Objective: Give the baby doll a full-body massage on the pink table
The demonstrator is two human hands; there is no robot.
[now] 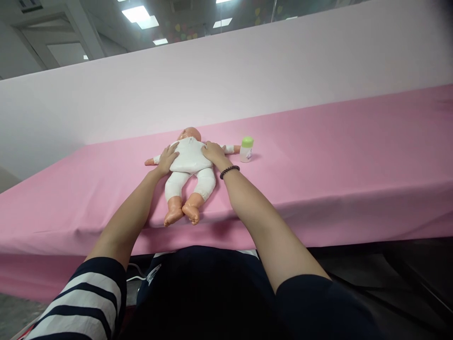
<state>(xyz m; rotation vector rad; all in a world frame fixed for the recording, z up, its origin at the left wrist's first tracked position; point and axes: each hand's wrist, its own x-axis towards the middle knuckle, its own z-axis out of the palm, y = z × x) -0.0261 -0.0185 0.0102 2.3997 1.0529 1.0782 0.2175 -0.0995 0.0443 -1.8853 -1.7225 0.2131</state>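
Note:
A baby doll (191, 156) with a white cloth body and bare plastic head, hands and feet lies on its back on the pink-covered table. Its head points away from me and its feet lie near the front edge. My left hand (166, 159) holds the left side of its torso, with fingers over the chest edge. On the other side, my right hand (214, 153) grips the torso by the shoulder, its fingers bent and partly hidden. A small bottle (246, 154) with a green cap stands upright by the doll's outstretched right-side hand.
The pink cloth (336, 156) covers the whole table and hangs over its front edge. Behind it rises a white partition (247, 80), with glass above. Dark metal bars (417, 278) show under the table at the right.

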